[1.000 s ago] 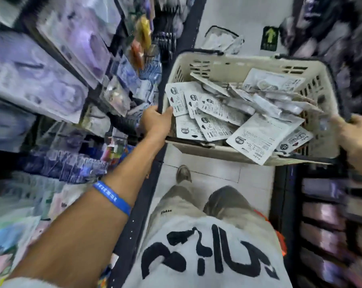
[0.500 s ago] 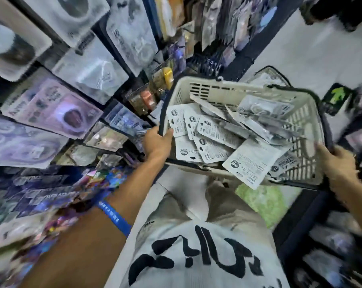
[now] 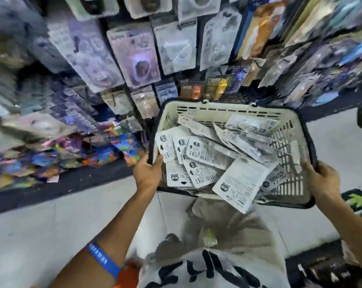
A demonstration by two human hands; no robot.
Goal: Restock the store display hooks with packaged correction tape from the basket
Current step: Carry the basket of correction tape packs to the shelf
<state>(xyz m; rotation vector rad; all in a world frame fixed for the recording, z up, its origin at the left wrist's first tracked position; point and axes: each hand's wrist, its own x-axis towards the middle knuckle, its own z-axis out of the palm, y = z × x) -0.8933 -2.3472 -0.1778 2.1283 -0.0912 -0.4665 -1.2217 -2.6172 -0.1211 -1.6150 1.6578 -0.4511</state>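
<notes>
Nearest the camera, a white printed shirt (image 3: 213, 271) and a blue wristband (image 3: 105, 259) on the left forearm are filling the bottom of the view. Just beyond, the left hand (image 3: 148, 173) is curling its fingers over the near left rim of the cream plastic slotted shopping basket with a dark rim (image 3: 234, 113), thumb lying inside the wall; the right hand (image 3: 319, 179) is wrapping round the near right corner. So each grip is holding the basket, which is hanging in the air above the pale tiled floor (image 3: 40, 225).

Inside it, the white flat packets of correction tape (image 3: 207, 154) are lying in a loose overlapping heap, one large packet (image 3: 240, 183) sticking out over the near rim. Judging by their look, they are light, thin cards with a small raised blister: stiff enough to pinch by an edge, slick enough to slide over one another, and easily bent. The top edge near the hang-hole seems the best place to take hold.

Farther off, the display hooks crowded with hanging carded packs (image 3: 134, 53) are standing just behind the basket's far wall, much blurred; I cannot tell which hook is meant for the tape.
</notes>
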